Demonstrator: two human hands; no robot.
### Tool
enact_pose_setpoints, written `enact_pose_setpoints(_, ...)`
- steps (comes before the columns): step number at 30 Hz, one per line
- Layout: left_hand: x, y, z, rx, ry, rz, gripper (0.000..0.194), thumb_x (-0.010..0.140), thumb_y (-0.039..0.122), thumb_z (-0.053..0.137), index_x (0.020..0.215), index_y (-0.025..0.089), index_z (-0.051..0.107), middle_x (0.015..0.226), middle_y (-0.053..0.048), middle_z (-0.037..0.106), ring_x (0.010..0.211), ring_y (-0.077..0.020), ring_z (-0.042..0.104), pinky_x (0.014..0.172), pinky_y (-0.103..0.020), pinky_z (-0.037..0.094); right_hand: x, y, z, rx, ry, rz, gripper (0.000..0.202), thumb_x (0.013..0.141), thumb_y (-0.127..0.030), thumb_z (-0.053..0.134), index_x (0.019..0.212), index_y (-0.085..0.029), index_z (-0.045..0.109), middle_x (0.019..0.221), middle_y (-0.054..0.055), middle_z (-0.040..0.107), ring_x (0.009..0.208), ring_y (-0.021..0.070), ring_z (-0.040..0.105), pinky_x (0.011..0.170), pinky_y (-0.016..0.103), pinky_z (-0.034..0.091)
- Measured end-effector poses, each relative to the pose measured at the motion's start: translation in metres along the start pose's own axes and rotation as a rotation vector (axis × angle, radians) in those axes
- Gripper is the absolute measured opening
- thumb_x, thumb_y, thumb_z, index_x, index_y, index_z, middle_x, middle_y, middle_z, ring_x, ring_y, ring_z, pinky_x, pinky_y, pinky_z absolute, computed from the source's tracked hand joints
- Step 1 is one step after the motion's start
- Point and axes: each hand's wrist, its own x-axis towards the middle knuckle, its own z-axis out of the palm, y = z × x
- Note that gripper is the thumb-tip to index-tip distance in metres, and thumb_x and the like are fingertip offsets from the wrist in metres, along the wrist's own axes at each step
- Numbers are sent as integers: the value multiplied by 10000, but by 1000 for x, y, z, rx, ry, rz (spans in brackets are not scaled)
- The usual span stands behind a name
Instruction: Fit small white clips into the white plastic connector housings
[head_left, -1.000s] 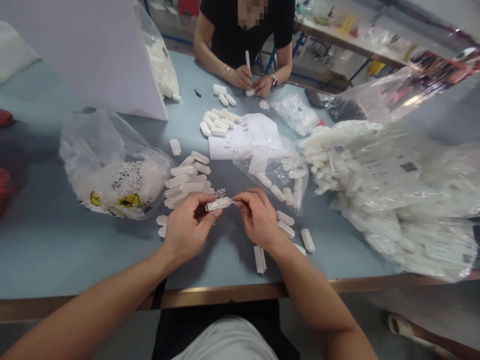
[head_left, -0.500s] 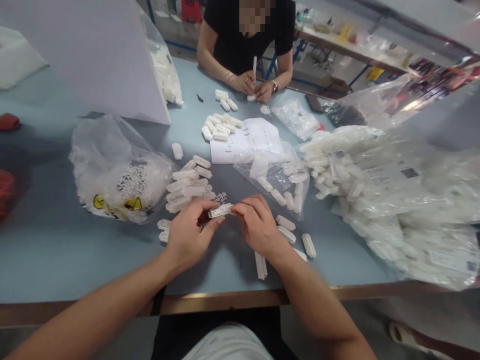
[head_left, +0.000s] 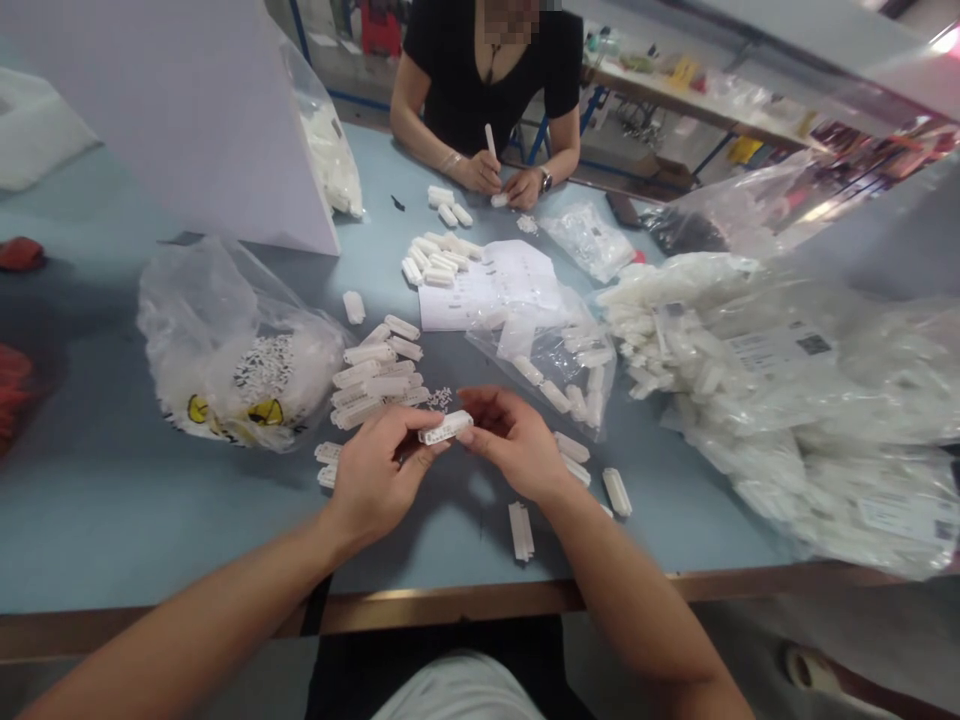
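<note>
A narrow white plastic housing (head_left: 444, 429), with a row of small marks or slots along its side, is held above the table between the thumb and fingers of my left hand (head_left: 379, 465). At its right end, the thumb of my right hand (head_left: 517, 440) presses on it, with the curled fingers behind and above. Just beyond the housing lies a small heap of tiny white pieces (head_left: 440, 398). To the left, similar white housings (head_left: 379, 375) are piled up. By my right forearm lie a few more housings (head_left: 617, 492), and a white strip-like piece (head_left: 520, 531) sits nearer the table edge.
A clear bag of tiny parts (head_left: 262, 370) stands left, and a large heap of bagged white parts (head_left: 750, 370) fills the right. Ahead lie an open clear bag (head_left: 555, 380) and a paper sheet (head_left: 517, 285). Across the table (head_left: 225, 540), a co-worker (head_left: 487, 100) handles a white piece.
The housing has turned slightly in my hands and shows more of its upper face. My right thumb has come to its near side, while the right fingers have lifted and loosened.
</note>
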Motion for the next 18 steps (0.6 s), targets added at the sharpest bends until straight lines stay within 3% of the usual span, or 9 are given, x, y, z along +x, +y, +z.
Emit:
enact_pose_setpoints(4, 0, 0, 2, 19, -22, -20, 177, 897, 368, 651, 999, 236, 709, 900, -14, 734, 795, -186, 684, 715, -299, 538, 1, 1, 1, 119, -30, 114, 374, 740, -430, 810, 990, -191, 667, 824, 27, 711, 718, 159, 654, 623, 274, 529)
enact_pose_setpoints(7, 1, 0, 2, 31, -28, -54, 219, 898, 402, 645, 1011, 224, 703, 903, -22, 735, 782, -186, 689, 710, -296, 546, 2, -5, -7, 49, -16, 91, 428, 719, -408, 815, 1052, -193, 653, 888, 37, 726, 769, 171, 667, 673, 294, 537)
enact_pose_setpoints(9, 0, 0, 1, 59, -30, -55, 251, 897, 425, 648, 1034, 220, 696, 906, -21, 740, 760, -182, 692, 688, -288, 548, 3, -15, -21, -110, 92, 6, 446, 726, -395, 806, 1091, -202, 639, 943, 41, 728, 826, 180, 669, 733, 308, 535)
enact_pose_setpoints(12, -2, -3, 3, 170, -66, 78, 235, 925, 410, 623, 1054, 223, 686, 940, -25, 754, 778, -185, 703, 690, -288, 548, 0, -33, -47, -545, 305, -93, 206, 850, -364, 700, 979, -211, 653, 912, 28, 712, 777, 163, 633, 728, 294, 487)
enact_pose_setpoints(13, -4, -4, 5, 202, -100, 168, 221, 940, 391, 606, 1058, 219, 682, 962, -34, 757, 819, -194, 707, 726, -298, 553, -1, -39, -54, -713, 289, -89, 126, 886, -330, 662, 920, -209, 653, 875, 25, 704, 768, 163, 625, 718, 288, 467)
enact_pose_setpoints(15, -7, -6, 11, 244, -192, 358, 192, 965, 333, 569, 1065, 206, 672, 989, -56, 757, 911, -214, 703, 817, -330, 548, -4, -46, -61, -1048, 110, -26, 88, 907, -279, 642, 854, -210, 652, 851, 28, 700, 769, 176, 622, 685, 286, 423)
enact_pose_setpoints(18, -12, -9, 20, 333, -297, 511, 142, 963, 271, 576, 1043, 188, 659, 965, -67, 755, 970, -237, 680, 885, -382, 511, -7, -44, -58, -1411, -131, 101, 98, 930, -270, 627, 905, -186, 669, 935, 87, 721, 837, 232, 653, 636, 300, 390)
